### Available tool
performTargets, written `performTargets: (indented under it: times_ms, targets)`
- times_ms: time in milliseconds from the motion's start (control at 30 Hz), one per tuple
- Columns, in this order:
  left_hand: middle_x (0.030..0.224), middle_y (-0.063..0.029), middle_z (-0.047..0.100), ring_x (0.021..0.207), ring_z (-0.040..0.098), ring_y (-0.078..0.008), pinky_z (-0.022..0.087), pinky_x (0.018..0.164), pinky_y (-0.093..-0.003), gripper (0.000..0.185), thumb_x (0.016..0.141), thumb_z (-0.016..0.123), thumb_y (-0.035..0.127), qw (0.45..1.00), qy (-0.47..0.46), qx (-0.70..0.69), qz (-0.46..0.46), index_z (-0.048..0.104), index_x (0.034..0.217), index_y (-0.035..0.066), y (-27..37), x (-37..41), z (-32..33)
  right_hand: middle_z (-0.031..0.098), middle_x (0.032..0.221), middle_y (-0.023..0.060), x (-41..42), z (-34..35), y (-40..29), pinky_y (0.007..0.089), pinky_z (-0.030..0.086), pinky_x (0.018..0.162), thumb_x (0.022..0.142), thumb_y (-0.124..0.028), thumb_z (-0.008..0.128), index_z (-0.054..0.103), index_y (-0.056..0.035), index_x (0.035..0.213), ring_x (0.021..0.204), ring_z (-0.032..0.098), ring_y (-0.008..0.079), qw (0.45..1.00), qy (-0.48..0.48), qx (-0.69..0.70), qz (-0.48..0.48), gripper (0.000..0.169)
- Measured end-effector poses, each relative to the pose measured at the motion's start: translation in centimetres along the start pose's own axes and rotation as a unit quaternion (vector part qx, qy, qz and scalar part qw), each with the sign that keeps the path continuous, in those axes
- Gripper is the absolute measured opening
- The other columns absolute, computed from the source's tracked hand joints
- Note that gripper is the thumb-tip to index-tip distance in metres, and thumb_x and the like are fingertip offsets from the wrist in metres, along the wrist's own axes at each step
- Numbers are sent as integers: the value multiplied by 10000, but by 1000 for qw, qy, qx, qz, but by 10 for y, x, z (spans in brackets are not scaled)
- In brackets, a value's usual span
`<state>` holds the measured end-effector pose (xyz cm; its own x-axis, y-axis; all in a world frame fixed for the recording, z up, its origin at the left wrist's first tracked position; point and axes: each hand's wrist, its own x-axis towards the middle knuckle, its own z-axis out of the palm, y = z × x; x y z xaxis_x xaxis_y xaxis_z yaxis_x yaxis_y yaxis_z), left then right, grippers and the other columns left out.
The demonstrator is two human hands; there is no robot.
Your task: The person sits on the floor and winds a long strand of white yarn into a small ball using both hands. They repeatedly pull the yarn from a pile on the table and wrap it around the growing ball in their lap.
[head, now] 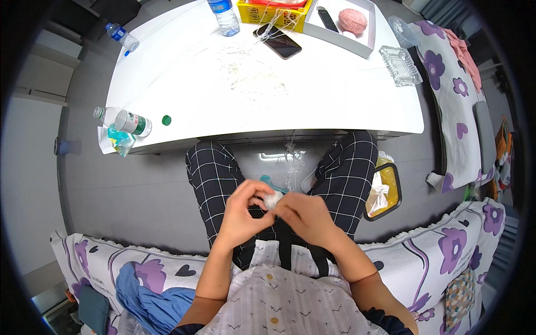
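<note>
Above my lap, a small white ball of thread (273,200) sits in my left hand (247,213), gripped between curled fingers and thumb. My right hand (305,215) is bent against the ball's right side with its fingertips pinched together; they are slightly blurred, and the thread between them is too fine to make out. Loose white strands (293,155) hang from the table's front edge between my knees. More white strands (272,29) trail out of a yellow plastic basket (251,14) and across a black smartphone (282,44).
The white table (335,100) carries plastic bottles (133,123), a green cap (166,120), thread scraps (259,81) and a glass ashtray (400,65). A grey box (337,42) holds a pink yarn ball (352,21) and a remote (328,20). A lined waste bin (389,190) stands beside my right knee.
</note>
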<state>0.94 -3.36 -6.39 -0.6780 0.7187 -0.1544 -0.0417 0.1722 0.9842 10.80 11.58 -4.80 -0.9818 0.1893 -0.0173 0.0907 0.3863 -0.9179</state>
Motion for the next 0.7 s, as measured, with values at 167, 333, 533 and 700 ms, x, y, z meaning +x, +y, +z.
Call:
performTargets:
  times_ms: [167, 333, 533, 700]
  targets:
    - [1020, -68, 529, 921, 560, -121, 492, 769, -238, 387, 658, 665, -96, 982, -98, -160, -1, 543, 1012, 0, 12, -5, 1, 596, 739, 112, 7, -7, 12, 341, 470, 576, 910, -189, 579, 586, -42, 860, 657, 606, 295, 996, 32, 71, 34, 156]
    - [1022, -81, 489, 929, 529, -131, 470, 815, -265, 435, 686, 620, -109, 945, -50, -318, 62, 448, 1063, 21, 7, 1, -7, 597, 750, 109, 6, 8, 7, 364, 465, 586, 940, -253, 530, 567, -63, 842, 680, 598, 306, 998, -31, 31, 48, 217]
    - [985, -55, 485, 867, 541, -102, 476, 756, -227, 386, 640, 605, -120, 985, 81, -150, 7, 506, 989, 10, -7, 2, -6, 589, 725, 99, 2, 7, -4, 331, 452, 554, 888, -218, 609, 600, -57, 840, 615, 570, 303, 998, -57, -5, -30, 169]
    - [1007, -63, 502, 882, 554, -112, 499, 712, -221, 357, 606, 663, -108, 996, -54, -69, 24, 576, 937, -3, 9, -3, -1, 621, 761, 84, 13, -11, 3, 333, 475, 578, 872, -197, 626, 632, -67, 838, 673, 611, 283, 1000, 7, 26, -8, 135]
